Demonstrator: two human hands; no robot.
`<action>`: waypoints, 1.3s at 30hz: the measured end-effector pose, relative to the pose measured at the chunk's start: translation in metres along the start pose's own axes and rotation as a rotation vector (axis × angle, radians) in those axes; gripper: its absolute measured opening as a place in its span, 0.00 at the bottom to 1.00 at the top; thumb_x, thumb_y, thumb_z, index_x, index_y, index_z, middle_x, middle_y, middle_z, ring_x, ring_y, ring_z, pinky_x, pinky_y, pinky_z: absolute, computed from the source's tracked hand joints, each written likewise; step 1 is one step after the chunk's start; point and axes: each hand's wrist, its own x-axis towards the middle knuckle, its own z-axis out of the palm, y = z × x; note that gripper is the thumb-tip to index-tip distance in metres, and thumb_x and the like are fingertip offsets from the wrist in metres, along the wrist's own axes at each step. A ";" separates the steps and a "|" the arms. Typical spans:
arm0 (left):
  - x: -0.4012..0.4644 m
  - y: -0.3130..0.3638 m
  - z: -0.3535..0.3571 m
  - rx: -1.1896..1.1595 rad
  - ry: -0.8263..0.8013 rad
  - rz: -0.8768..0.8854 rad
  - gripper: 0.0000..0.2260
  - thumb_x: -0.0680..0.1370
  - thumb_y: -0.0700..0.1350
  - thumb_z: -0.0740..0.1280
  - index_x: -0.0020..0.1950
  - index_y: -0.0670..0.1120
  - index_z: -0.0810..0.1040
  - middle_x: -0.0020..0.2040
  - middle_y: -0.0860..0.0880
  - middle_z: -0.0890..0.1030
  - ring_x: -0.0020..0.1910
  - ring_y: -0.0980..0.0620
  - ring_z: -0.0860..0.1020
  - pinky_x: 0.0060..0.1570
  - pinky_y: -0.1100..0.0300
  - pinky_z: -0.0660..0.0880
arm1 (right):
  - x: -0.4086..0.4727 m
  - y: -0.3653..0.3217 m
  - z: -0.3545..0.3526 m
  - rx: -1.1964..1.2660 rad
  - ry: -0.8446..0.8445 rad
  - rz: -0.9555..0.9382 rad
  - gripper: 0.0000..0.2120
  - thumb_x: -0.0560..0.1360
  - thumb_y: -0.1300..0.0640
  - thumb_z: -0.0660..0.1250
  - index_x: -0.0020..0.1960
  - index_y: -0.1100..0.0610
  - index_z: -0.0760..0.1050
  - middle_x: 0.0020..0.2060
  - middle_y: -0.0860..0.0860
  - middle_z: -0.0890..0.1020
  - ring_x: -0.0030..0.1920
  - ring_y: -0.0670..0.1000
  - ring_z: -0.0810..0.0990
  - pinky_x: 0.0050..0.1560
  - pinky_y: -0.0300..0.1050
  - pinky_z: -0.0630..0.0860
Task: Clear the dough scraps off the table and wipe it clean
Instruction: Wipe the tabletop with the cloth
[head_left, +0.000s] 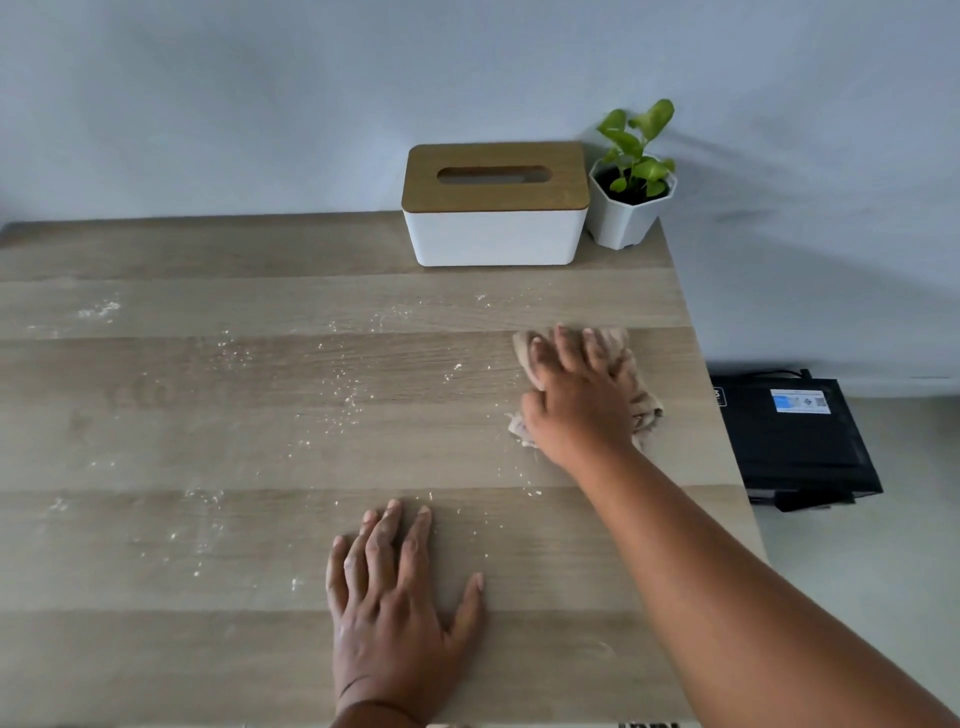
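The wooden table (260, 441) fills most of the view, and the white tissue box (495, 208) with its wooden slotted lid stands at the table's far edge, against the wall. Just right of the tissue box, almost touching it, a small green plant in a white faceted pot (631, 200) sits at the table's far right corner.

In front of the tissue box and slightly to its right, the right hand (576, 395) presses flat on a crumpled beige cloth (644, 400). Its fingers are spread and nearly straight over the cloth, pressing it to the tabletop rather than curling round it; bits of cloth show beyond the fingertips, by the thumb and on the far side of the hand. The right forearm reaches in from the lower right corner.

Nearer the camera than the tissue box and a little left of it, the left hand (395, 597) lies palm down on bare wood, its 4 fingers and thumb straight and spread, holding nothing.

White dough scraps (348, 395) lie as fine crumbs and floury specks scattered on the table in front of and to the left of the tissue box, thickest in a loose band left of the cloth, with fainter patches toward the far left edge.

Beyond the table's right edge, well right of the tissue box and lower, a black box (795, 441) with a blue and white label rests on the pale floor
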 end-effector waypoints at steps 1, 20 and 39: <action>-0.001 0.000 0.000 0.003 -0.004 -0.001 0.37 0.71 0.70 0.63 0.74 0.49 0.74 0.76 0.45 0.70 0.78 0.43 0.64 0.77 0.39 0.57 | -0.005 -0.009 0.002 -0.004 -0.014 -0.074 0.31 0.78 0.42 0.51 0.82 0.44 0.57 0.84 0.49 0.53 0.84 0.59 0.47 0.79 0.70 0.44; -0.002 0.002 -0.004 0.020 -0.036 -0.013 0.36 0.73 0.69 0.61 0.75 0.50 0.72 0.77 0.46 0.69 0.79 0.44 0.63 0.79 0.41 0.55 | -0.083 -0.018 0.014 -0.052 0.026 -0.118 0.31 0.74 0.44 0.54 0.77 0.43 0.69 0.81 0.53 0.64 0.78 0.62 0.63 0.69 0.64 0.65; -0.002 0.006 -0.010 0.020 -0.042 -0.030 0.30 0.75 0.60 0.58 0.74 0.49 0.73 0.76 0.45 0.70 0.78 0.44 0.63 0.79 0.41 0.53 | -0.132 -0.044 0.031 -0.007 0.047 -0.076 0.32 0.75 0.45 0.55 0.79 0.46 0.64 0.82 0.53 0.61 0.82 0.63 0.57 0.75 0.74 0.52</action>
